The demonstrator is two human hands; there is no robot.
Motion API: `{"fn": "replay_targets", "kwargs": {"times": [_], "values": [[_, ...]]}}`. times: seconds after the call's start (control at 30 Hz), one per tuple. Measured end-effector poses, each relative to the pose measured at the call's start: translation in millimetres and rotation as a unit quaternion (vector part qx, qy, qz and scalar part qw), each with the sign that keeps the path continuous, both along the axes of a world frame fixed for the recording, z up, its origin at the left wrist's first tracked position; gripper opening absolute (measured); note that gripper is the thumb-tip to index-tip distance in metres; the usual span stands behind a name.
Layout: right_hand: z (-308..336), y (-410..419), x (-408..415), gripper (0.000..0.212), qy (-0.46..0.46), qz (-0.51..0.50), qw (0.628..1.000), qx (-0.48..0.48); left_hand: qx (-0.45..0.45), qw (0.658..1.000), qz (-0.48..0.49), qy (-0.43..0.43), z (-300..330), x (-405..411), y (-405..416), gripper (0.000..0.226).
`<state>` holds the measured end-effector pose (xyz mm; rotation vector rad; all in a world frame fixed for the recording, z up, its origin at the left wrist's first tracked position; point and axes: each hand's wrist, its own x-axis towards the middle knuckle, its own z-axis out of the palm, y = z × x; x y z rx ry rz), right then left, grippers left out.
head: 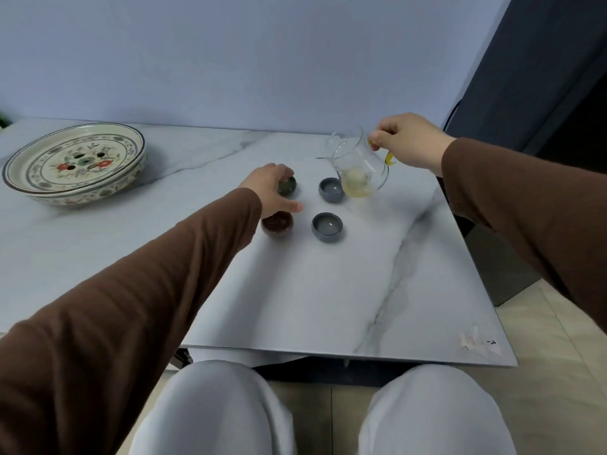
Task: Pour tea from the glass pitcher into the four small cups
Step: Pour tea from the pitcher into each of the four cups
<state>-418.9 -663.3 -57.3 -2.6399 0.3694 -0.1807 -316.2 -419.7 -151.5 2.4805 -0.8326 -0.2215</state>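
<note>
My right hand (409, 141) grips the yellow handle of the glass pitcher (359, 167), which is lifted and tilted left, with a little pale tea pooled in its bottom. Four small cups stand in a square on the marble table (328, 290). The far grey cup (331, 190) sits right under the pitcher and the near grey cup (327, 226) is in front of it; both hold liquid. My left hand (271, 188) rests around the green cup (287, 186), fingers touching it. The brown cup (277, 224) sits just below that hand.
A large flower-patterned ceramic tea tray (74, 164) with drain holes stands at the far left of the table. The wall runs behind the table. The table's right edge drops to a tiled floor. My knees are under the near edge.
</note>
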Motion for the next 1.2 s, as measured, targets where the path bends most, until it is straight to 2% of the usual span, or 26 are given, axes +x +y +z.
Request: {"fn": "replay_targets", "kwargs": {"times": [0.2,0.57,0.93,1.2], "values": [[-5,-32,8,0.023,0.001,-0.023,0.999,-0.048,0.041,0.999,-0.033,-0.011,2,22,-54,0.076],[-31,-44,36,0.026,0.043,0.017,0.987,-0.154,0.142,0.984,-0.096,-0.050,-19,59,-97,0.078],[-37,-35,55,0.022,0.038,0.066,0.952,-0.296,0.139,0.982,-0.111,-0.059,-29,64,-103,0.062],[-35,-23,61,0.024,0.012,0.110,0.913,-0.393,0.136,0.984,-0.106,-0.051,-31,63,-104,0.062]]}}
